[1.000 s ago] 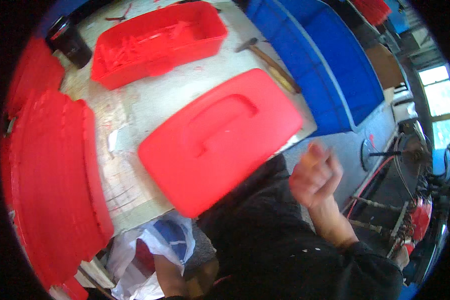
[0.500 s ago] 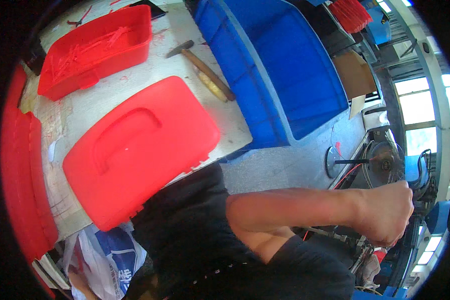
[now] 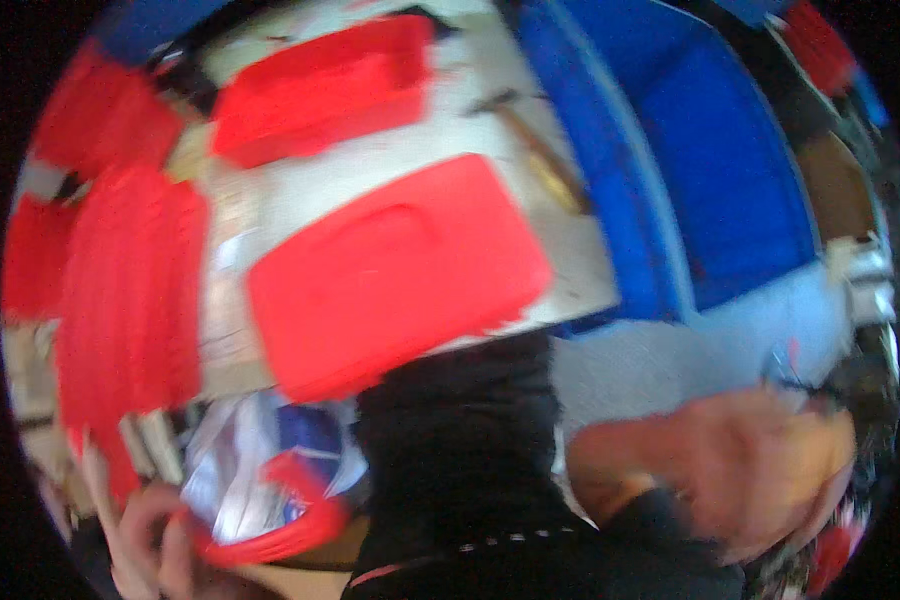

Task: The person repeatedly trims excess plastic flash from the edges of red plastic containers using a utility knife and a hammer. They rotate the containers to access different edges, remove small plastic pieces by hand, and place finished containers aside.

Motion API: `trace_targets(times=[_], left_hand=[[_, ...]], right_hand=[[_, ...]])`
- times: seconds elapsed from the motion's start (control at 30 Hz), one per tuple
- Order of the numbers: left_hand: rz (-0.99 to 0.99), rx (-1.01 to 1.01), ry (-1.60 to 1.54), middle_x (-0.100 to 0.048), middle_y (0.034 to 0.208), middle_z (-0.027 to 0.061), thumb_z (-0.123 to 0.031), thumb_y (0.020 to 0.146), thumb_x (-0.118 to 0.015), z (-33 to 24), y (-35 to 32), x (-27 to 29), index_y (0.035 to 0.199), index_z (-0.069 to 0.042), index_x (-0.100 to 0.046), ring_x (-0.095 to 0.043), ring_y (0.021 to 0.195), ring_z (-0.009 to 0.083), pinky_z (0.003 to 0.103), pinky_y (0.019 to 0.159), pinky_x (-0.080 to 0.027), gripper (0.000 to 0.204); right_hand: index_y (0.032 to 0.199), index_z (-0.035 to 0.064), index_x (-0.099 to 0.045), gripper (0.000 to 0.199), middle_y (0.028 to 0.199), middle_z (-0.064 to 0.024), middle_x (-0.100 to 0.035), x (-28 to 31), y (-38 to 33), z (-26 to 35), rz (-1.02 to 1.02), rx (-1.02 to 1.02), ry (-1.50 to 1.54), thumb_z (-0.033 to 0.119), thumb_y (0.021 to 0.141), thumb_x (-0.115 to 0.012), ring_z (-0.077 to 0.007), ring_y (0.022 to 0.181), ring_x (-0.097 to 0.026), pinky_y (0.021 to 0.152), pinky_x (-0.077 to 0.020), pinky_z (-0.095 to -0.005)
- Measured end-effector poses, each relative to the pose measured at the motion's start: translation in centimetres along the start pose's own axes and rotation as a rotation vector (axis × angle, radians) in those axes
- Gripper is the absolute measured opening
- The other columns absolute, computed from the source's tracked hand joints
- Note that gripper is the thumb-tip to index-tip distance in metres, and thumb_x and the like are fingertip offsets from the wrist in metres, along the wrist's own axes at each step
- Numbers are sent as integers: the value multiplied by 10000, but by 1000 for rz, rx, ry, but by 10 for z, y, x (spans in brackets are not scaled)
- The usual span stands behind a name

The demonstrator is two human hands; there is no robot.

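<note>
Head view: grasping curved red piece (image 3: pixel 315 525) in left hand (image 3: pixel 176 558); cannot tell grip of right hand (image 3: pixel 785 470); droppable if loosened.

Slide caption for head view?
Left hand holds a curved red piece; red lid and red box lie on the table.

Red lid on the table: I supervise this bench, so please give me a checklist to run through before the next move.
1. Red lid on the table, handle-shaped outline facing up: ok.
2. Red lid fully supported: not ok; its near edge overhangs the table.
3. Hammer apart from the lid: ok, it lies to the right.
4. Left hand holding the curved red piece: ok.
5. Right hand empty: cannot tell; it is blurred.
</note>
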State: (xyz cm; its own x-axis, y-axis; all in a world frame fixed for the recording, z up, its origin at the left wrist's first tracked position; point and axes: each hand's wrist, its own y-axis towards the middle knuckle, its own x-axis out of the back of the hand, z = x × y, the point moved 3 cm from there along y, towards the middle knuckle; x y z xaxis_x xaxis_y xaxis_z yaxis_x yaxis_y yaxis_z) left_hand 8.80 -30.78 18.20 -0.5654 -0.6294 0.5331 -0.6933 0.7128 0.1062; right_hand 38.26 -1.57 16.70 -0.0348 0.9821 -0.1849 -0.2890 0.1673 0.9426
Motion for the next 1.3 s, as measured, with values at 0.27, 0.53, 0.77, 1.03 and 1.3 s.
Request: trace_targets(times=[0.27,0.53,0.77,1.03,1.3], left_hand=[[772,390,-895,-666,871,79,-147,989,-579,3,105,-188,1146,-2,-600,-688,638,175,269,530,-548,214],[-119,-222,159,-667,1108,170,-180,1002,-555,78,154,-123,1253,32,-564,-631,1079,284,377,970,-474,328],[123,-66,-23,-524,1362,249,-251,968,-616,164,181,-159,1364,34,-482,-508,1285,366,408,1079,-400,506],[446,-118,-214,-622,1227,113,-68,930,-612,160,213,-180,1340,-43,-542,-580,1164,212,333,1022,-445,417],[459,-146,-247,-675,1122,89,-36,927,-594,148,215,-190,1229,-16,-610,-616,1109,188,320,991,-469,303]], right_hand=[[1257,81,-645,478,936,-67,-545,-30,-20,-77,532,-750,-1906,154,784,-651,-209,787,-554,638,-386,-384],[1158,11,-539,206,878,-80,-603,64,9,-144,-123,-1356,-762,26,953,-523,-178,781,-611,684,-494,-307],[1091,21,-605,253,767,-34,-577,119,-15,-237,284,-1490,-816,256,1049,-520,-91,700,-520,645,-443,-278],[1136,24,-602,286,785,-16,-573,100,-50,-211,90,-1901,-615,275,1062,-486,-105,721,-548,664,-469,-294],[1138,14,-583,187,785,-116,-622,55,-67,-194,183,-1730,-654,156,1021,-555,-182,694,-625,633,-486,-322]])
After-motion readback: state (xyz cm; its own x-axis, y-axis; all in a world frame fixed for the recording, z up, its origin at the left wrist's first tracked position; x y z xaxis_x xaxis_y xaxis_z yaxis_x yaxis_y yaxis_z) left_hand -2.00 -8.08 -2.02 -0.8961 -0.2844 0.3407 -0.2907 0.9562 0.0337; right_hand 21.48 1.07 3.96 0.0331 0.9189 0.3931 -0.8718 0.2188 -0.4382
